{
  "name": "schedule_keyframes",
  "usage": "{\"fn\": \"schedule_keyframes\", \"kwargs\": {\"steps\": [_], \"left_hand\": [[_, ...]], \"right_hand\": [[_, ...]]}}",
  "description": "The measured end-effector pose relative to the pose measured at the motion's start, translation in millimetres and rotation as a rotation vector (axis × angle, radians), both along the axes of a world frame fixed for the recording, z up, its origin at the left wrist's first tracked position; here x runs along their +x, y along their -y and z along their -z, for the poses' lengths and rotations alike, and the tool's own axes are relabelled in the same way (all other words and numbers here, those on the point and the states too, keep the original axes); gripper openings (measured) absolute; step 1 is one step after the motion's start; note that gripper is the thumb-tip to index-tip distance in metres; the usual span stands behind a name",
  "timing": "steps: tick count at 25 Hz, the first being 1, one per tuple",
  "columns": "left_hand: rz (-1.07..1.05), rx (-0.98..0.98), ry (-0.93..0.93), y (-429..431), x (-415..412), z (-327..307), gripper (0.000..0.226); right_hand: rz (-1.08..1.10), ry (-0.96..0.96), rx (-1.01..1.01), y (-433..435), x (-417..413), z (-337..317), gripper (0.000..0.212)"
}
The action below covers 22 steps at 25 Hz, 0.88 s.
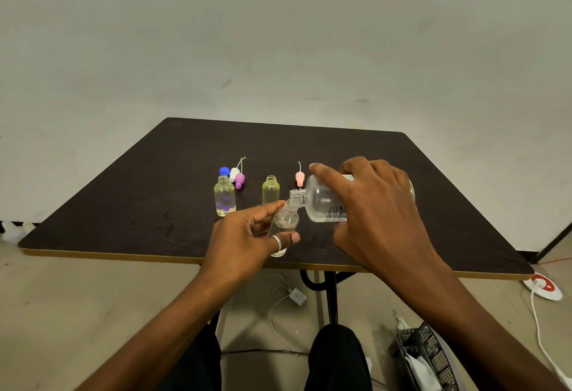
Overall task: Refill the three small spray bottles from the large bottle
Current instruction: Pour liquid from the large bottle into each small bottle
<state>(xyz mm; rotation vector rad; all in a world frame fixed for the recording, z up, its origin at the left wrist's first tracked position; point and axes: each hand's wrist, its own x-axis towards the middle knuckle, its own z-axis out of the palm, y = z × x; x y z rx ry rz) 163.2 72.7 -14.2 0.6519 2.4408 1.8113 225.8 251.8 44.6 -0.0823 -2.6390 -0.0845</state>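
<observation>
My right hand (376,205) grips the large clear bottle (322,202), which is tipped on its side with its open neck pointing left. My left hand (247,236) holds a small clear bottle (286,222), tilted, its mouth right under the large bottle's neck. Two other small bottles stand upright and uncapped on the dark table (402,168): a clear one (224,195) at the left and a yellowish one (270,189) in the middle. A pink spray top (299,177) lies behind the large bottle. White and purple spray tops (237,177) and a blue cap (224,171) lie behind the left bottle.
The table's front edge (123,256) runs just below my hands. On the floor lie a white charger with cable (297,296), a red and white power strip (543,287) and a dark mesh basket (424,356).
</observation>
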Motion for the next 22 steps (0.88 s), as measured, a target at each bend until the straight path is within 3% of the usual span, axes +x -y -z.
{"fn": "schedule_keyframes", "kwargs": {"steps": [22], "left_hand": [[0.01, 0.009, 0.001, 0.6, -0.3, 0.8, 0.064]], "right_hand": [[0.011, 0.015, 0.021, -1.7, 2.4, -3.5, 0.089]]}}
